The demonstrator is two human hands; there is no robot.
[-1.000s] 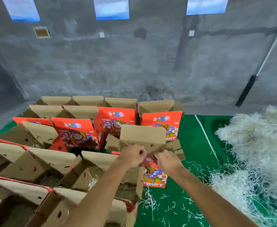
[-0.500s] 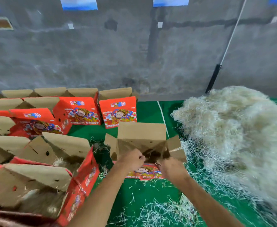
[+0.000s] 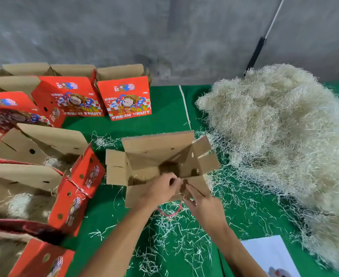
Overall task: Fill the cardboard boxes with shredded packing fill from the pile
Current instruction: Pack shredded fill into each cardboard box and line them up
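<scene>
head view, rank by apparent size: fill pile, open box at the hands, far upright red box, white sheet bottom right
1. fill pile
2. open box
3. red box and white sheet: look alike; the sheet is cut off by the frame and nearer the camera, so unranked.

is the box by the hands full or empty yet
Nearly empty: the open box shows bare cardboard inside, with at most a few strands. Both hands hold its near flap; the fill pile lies beside it.
</scene>
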